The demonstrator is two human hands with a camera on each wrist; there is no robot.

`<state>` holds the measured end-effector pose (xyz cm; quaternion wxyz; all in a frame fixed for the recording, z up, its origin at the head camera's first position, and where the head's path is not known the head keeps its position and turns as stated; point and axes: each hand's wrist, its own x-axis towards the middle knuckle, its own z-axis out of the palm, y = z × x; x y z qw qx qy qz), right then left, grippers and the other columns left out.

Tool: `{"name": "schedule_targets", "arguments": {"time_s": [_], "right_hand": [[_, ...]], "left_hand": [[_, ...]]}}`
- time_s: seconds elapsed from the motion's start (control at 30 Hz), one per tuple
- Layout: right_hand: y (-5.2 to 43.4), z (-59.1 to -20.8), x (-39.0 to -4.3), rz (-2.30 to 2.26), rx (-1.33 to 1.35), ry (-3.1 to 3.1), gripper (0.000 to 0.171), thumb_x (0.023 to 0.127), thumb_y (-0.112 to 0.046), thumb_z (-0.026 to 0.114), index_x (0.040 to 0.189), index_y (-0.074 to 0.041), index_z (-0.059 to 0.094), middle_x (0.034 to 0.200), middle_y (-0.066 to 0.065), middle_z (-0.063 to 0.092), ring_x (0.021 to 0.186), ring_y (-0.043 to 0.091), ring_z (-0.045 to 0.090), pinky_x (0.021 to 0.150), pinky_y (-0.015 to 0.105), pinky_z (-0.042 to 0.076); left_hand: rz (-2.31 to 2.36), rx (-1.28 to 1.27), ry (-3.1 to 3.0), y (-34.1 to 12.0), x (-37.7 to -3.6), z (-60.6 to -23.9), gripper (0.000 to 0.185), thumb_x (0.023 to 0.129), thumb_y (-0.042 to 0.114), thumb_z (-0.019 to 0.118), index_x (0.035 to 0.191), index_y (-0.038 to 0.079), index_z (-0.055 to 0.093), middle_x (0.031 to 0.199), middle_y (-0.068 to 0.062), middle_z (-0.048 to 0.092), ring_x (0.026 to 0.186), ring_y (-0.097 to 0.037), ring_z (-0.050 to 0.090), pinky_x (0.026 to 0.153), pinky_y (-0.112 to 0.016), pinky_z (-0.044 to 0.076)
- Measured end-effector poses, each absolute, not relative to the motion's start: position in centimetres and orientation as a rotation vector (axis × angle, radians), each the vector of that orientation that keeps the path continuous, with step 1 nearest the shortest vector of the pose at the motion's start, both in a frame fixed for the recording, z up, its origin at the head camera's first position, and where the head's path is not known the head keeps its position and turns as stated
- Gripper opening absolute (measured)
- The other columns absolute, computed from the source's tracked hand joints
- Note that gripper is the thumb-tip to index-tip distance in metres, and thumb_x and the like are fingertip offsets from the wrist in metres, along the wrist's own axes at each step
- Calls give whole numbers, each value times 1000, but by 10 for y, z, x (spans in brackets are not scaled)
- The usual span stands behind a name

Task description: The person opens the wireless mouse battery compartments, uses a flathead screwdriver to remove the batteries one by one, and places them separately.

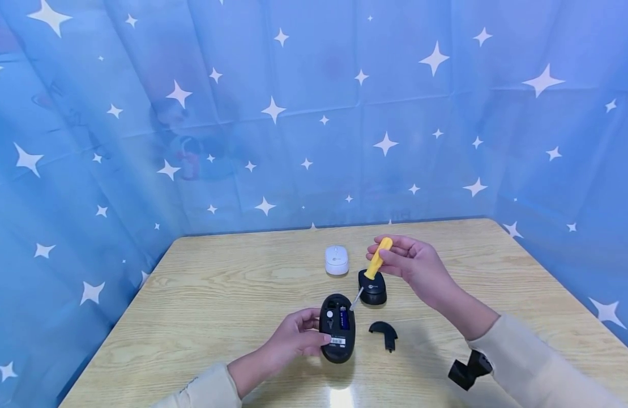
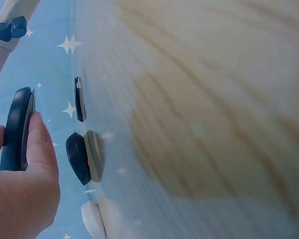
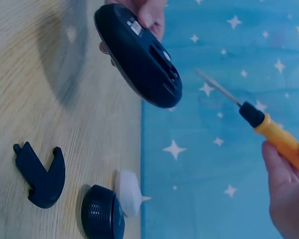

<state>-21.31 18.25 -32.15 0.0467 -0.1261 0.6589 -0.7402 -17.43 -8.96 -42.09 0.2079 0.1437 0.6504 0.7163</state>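
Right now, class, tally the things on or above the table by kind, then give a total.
Computer mice: 3 (held black mouse, black mouse, white mouse)
Screwdrivers: 1 (yellow-handled screwdriver)
Loose black covers: 1 (battery cover)
Total: 5

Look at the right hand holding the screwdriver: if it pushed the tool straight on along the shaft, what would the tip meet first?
Probably the underside of the black mouse held by the left hand. The right hand aims the screwdriver down-left at it, with the tip close to its upper edge; depth is unclear.
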Motion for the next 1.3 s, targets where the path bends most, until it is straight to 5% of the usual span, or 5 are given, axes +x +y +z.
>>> {"name": "schedule_targets", "arguments": {"time_s": [0.57, 0.8, 1.1, 1.3], "right_hand": [[163, -323, -188, -2041, -730, 2429, 28, 91, -11, 68, 117, -2, 64, 110, 10, 69, 101, 25, 67, 85, 31, 56], [153, -324, -177, -1922, -1106, 2516, 23, 89, 0, 67, 112, -6, 69, 102, 6, 70, 83, 20, 69, 64, 29, 58], [145, -328, -176, -1837, -1378, 2450, 25, 90, 6, 63, 114, -1, 67, 108, 9, 70, 97, 18, 68, 80, 31, 58], [145, -332, -178, -1798, -1340, 2501, 23, 91, 4, 63, 112, -2, 68, 106, 10, 71, 90, 15, 69, 67, 27, 59]], "left_hand": [[1996, 371, 1793, -87, -175, -419, 52, 81, 4, 67, 129, -9, 52, 103, -13, 62, 89, -22, 65, 77, -35, 59], [1996, 384, 1771, -86, -177, -418, 52, 82, 6, 66, 130, -8, 51, 104, -13, 63, 90, -22, 66, 77, -36, 59], [1981, 429, 1770, -86, -177, -418, 50, 84, 5, 65, 130, -10, 50, 105, -13, 64, 91, -24, 66, 79, -37, 58], [1978, 430, 1772, -85, -175, -422, 50, 83, 4, 64, 129, -9, 51, 104, -13, 64, 90, -25, 67, 78, -38, 58]]}}
